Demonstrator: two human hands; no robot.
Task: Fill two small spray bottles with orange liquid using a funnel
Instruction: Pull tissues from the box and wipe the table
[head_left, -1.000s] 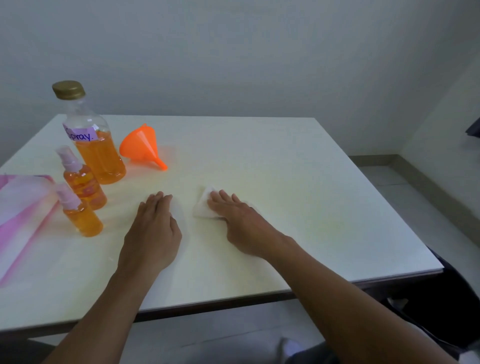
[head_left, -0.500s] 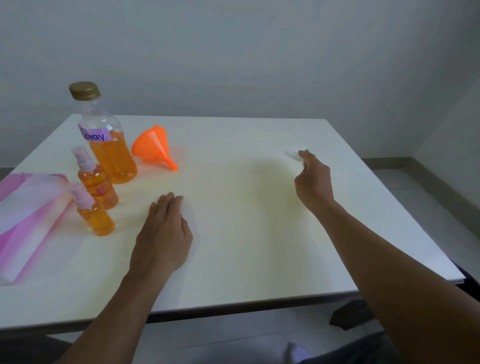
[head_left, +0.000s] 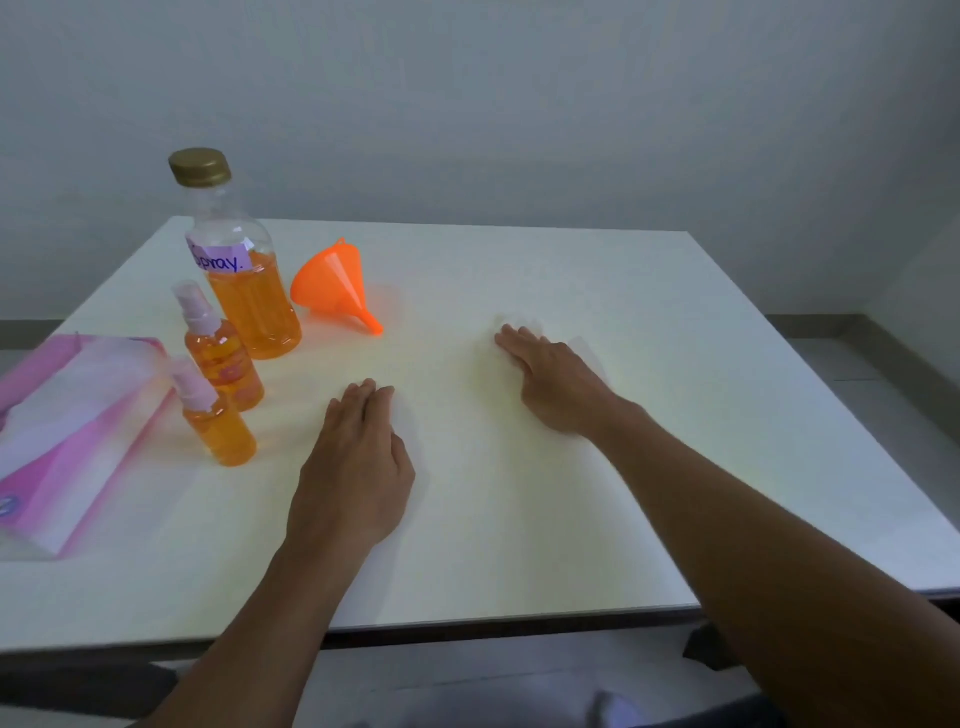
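Head view: bottles (head_left: 224, 364), 9 o'clock, seemingly full; left hand (head_left: 356, 467) flat, right hand (head_left: 558, 387) presses tissue (head_left: 584, 349), fingers together throughout; wipe-up, then disposal.

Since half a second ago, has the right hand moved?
Yes. The right hand has slid back left, closer to the orange funnel.

Bottles (head_left: 228, 322) and funnel (head_left: 332, 286) crowd table's (head_left: 571, 519) left.
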